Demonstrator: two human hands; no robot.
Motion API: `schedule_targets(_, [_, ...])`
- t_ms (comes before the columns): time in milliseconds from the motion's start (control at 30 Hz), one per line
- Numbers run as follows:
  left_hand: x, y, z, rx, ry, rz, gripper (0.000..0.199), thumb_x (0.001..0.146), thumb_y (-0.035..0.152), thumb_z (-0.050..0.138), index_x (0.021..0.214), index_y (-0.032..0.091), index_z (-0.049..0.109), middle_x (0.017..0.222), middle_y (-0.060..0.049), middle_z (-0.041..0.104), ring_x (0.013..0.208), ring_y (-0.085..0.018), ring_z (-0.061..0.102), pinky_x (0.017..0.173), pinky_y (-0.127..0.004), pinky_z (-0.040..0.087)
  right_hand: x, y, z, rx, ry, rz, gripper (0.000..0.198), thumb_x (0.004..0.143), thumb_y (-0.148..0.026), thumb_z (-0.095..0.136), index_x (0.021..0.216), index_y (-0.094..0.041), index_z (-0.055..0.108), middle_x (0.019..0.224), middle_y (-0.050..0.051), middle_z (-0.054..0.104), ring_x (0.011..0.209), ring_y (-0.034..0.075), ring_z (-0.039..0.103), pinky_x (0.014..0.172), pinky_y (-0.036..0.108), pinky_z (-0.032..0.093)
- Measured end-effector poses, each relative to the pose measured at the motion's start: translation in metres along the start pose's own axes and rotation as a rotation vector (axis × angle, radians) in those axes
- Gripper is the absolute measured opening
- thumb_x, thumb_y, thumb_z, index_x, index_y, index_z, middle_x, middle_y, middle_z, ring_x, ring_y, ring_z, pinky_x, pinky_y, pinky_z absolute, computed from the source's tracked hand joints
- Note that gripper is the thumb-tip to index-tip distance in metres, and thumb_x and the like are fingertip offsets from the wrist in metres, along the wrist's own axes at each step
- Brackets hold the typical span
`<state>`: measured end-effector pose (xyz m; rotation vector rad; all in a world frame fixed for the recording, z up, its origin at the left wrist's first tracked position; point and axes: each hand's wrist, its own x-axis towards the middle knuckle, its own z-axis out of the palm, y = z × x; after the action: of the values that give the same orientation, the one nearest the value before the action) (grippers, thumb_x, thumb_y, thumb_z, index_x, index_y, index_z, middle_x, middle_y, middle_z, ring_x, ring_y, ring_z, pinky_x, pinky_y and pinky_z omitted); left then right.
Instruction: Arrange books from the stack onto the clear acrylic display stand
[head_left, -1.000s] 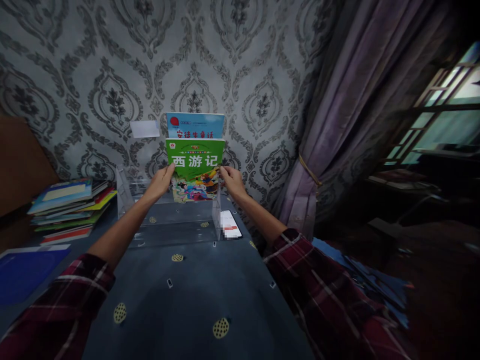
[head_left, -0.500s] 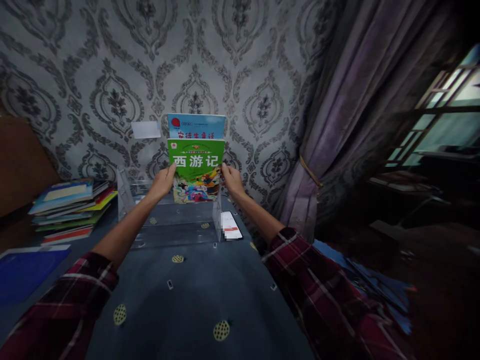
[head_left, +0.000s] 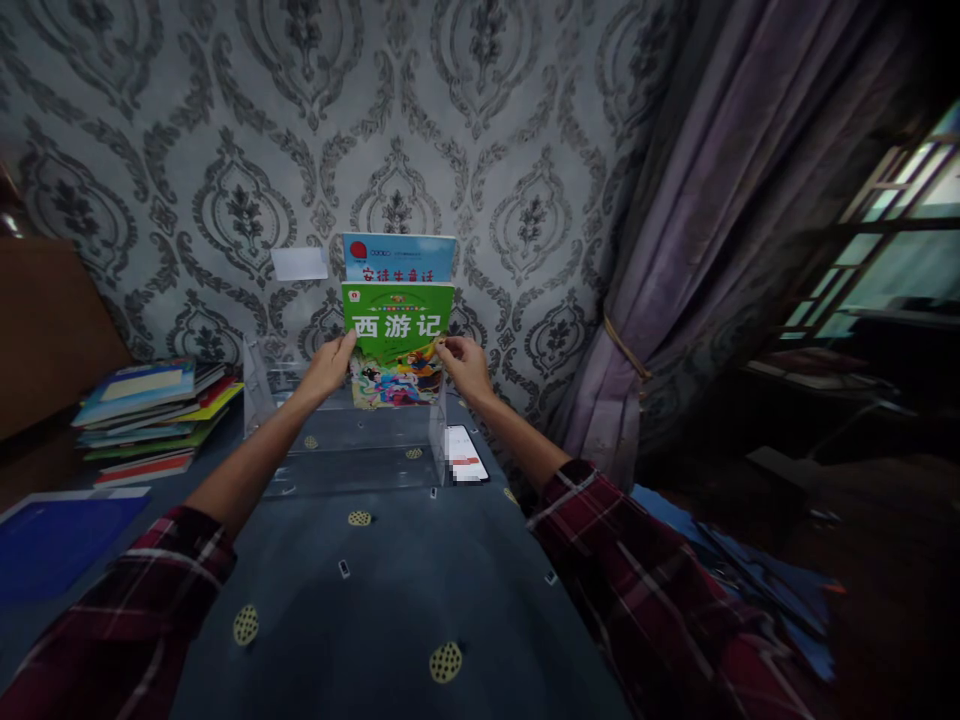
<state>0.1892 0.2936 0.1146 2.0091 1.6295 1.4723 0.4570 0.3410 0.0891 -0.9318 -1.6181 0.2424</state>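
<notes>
A green picture book with white Chinese characters stands upright between my two hands. My left hand grips its left edge, thumb on the cover. On the opposite side my right hand pinches the right edge, fingers curled. Behind it rises a blue book with red lettering, its lower part hidden by the green one. Both books are over the right part of a clear plastic stand on the table. How the green book's lower edge meets the stand is hard to make out.
Left of the stand lies a stack of books, with a blue folder-like item nearer. A phone lies by the stand's right end. The patterned dark tablecloth stretches toward me. A tied curtain hangs at right.
The view has shifted slightly, moving everything a little right in the picture. My right hand's fingers have curled more over the green book's right edge. Both books keep about the same place.
</notes>
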Motion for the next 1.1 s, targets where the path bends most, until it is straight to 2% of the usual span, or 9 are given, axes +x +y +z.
schedule_targets(200, [-0.001, -0.003, 0.000, -0.035, -0.014, -0.009, 0.064, 0.097, 0.071, 0.033, 0.079, 0.017, 0.064, 0.061, -0.004, 0.058, 0.052, -0.020, 0.059, 0.057, -0.034, 0.052, -0.001, -0.004, -0.002, 0.007, 0.032, -0.008, 0.044, 0.091, -0.055, 0.058, 0.095, -0.015, 0.077, 0.090, 0.009, 0.069, 0.086, 0.023, 0.064, 0.084, 0.038, 0.051])
schedule_targets(333, [-0.003, -0.005, -0.001, -0.061, -0.016, -0.004, 0.066, 0.097, 0.073, 0.034, 0.086, 0.016, 0.066, 0.064, -0.005, 0.059, 0.058, -0.022, 0.062, 0.056, -0.033, 0.051, -0.003, -0.007, -0.004, 0.022, 0.033, -0.013, 0.046, 0.091, -0.056, 0.058, 0.095, -0.015, 0.077, 0.092, 0.010, 0.071, 0.089, 0.024, 0.065, 0.085, 0.038, 0.052])
schedule_targets(500, [-0.005, -0.006, -0.001, -0.088, -0.014, -0.009, 0.068, 0.095, 0.077, 0.035, 0.085, 0.017, 0.064, 0.066, -0.006, 0.059, 0.061, -0.022, 0.062, 0.052, -0.032, 0.050, -0.009, -0.008, -0.004, 0.030, 0.037, -0.002, 0.046, 0.091, -0.056, 0.057, 0.098, -0.015, 0.078, 0.090, 0.010, 0.071, 0.090, 0.025, 0.065, 0.084, 0.040, 0.053])
schedule_targets(633, [-0.008, -0.006, 0.002, -0.095, 0.002, -0.007, 0.064, 0.096, 0.075, 0.036, 0.086, 0.018, 0.061, 0.070, -0.007, 0.059, 0.068, -0.024, 0.065, 0.057, -0.033, 0.051, -0.013, -0.009, -0.006, 0.033, 0.040, 0.017, 0.048, 0.091, -0.057, 0.056, 0.101, -0.014, 0.077, 0.091, 0.010, 0.071, 0.090, 0.025, 0.065, 0.083, 0.041, 0.054])
schedule_targets(767, [-0.020, -0.003, 0.000, -0.069, 0.036, 0.011, 0.054, 0.100, 0.067, 0.037, 0.092, 0.019, 0.059, 0.082, -0.009, 0.063, 0.081, -0.024, 0.067, 0.068, -0.034, 0.054, -0.022, -0.012, -0.010, 0.066, 0.043, 0.030, 0.048, 0.088, -0.059, 0.058, 0.102, -0.016, 0.076, 0.095, 0.010, 0.072, 0.090, 0.025, 0.065, 0.086, 0.043, 0.054])
schedule_targets(900, [-0.050, -0.004, -0.011, 0.010, 0.067, 0.063, 0.038, 0.105, 0.052, 0.038, 0.102, 0.020, 0.058, 0.095, -0.007, 0.068, 0.093, -0.021, 0.065, 0.083, -0.034, 0.053, -0.056, -0.016, -0.014, 0.104, 0.095, 0.069, 0.054, 0.084, -0.061, 0.061, 0.112, -0.016, 0.071, 0.102, 0.012, 0.069, 0.093, 0.027, 0.064, 0.084, 0.046, 0.055])
schedule_targets(967, [-0.070, -0.010, -0.019, 0.060, 0.088, 0.089, 0.032, 0.105, 0.046, 0.039, 0.105, 0.020, 0.059, 0.101, -0.006, 0.069, 0.097, -0.020, 0.064, 0.090, -0.034, 0.051, -0.082, -0.021, -0.015, 0.088, 0.089, 0.062, 0.049, 0.086, -0.057, 0.061, 0.114, -0.018, 0.069, 0.106, 0.011, 0.068, 0.095, 0.027, 0.064, 0.083, 0.044, 0.056])
schedule_targets(1033, [-0.090, -0.019, -0.029, 0.118, 0.119, 0.106, 0.029, 0.104, 0.041, 0.039, 0.106, 0.020, 0.059, 0.105, -0.007, 0.069, 0.103, -0.020, 0.064, 0.095, -0.033, 0.048, -0.112, -0.028, -0.015, 0.067, 0.051, 0.061, 0.040, 0.089, -0.054, 0.059, 0.109, -0.021, 0.069, 0.104, 0.011, 0.068, 0.095, 0.027, 0.065, 0.077, 0.042, 0.056])
schedule_targets(1100, [-0.107, -0.034, -0.042, 0.178, 0.154, 0.097, 0.027, 0.103, 0.038, 0.040, 0.104, 0.021, 0.060, 0.107, -0.007, 0.069, 0.104, -0.021, 0.063, 0.096, -0.033, 0.047, -0.143, -0.037, -0.014, 0.094, -0.057, 0.104, 0.034, 0.092, -0.052, 0.056, 0.106, -0.024, 0.069, 0.103, 0.011, 0.068, 0.094, 0.028, 0.066, 0.073, 0.041, 0.056])
